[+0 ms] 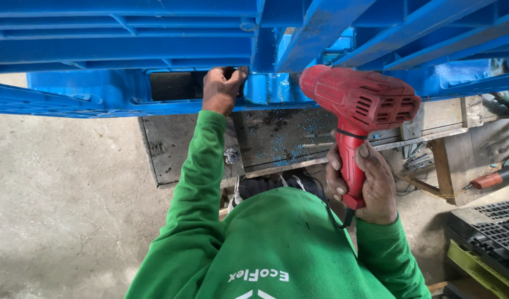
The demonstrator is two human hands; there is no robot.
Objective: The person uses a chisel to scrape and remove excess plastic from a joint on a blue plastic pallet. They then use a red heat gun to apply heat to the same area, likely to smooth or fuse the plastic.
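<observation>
Head view, the only one supplied. Left hand (221, 88) is reaching up to the blue pallet (121, 55), fingers curled over the edge of a rectangular opening in its side, apparently bracing the piece so that it does not shift; whether the fingers are pinching anything small there cannot be told. Right hand (362, 180) is wrapping closed around the grip of a red drill (357, 105), with the drill's nose pointing at the pallet's central post just beside the left hand. The tip itself is hidden against the blue plastic, so contact cannot be confirmed. A black cord is trailing from the base of the grip, down past the green sleeve (196, 171).

The pallet is lying across a worn wooden tabletop (276, 138), overhanging it on both sides. Blue shavings (282, 149) are scattered on the wood directly under the drill, which suggests that the pallet is sitting there as the working spot. A second tool with an orange-red handle (495, 178) is lying on the tabletop at the right, well apart from both hands. Dark plastic grids (500, 227) are resting on the concrete floor (60, 188) at the lower right.
</observation>
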